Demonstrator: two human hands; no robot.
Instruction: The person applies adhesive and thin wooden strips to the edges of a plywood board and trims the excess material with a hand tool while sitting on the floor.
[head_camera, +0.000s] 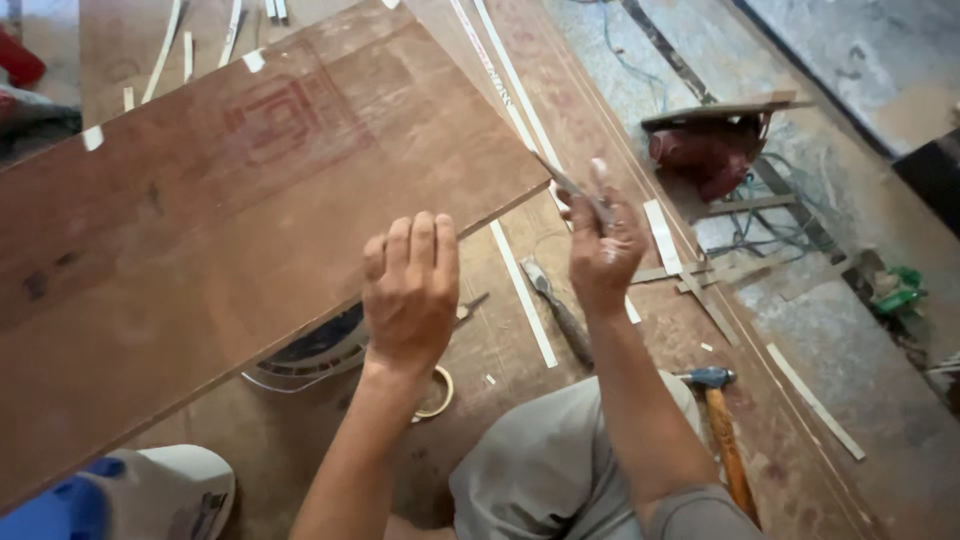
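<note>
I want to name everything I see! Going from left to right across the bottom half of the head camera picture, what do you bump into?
White and blue container → left hand on the brown board → chisel lying on the floor → right hand holding a thin metal blade → hammer → green thing.

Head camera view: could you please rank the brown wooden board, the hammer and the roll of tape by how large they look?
1. Brown wooden board, by far the largest.
2. Hammer, its handle partly hidden by the right arm.
3. Roll of tape, smallest, partly covered by the left arm.
</note>
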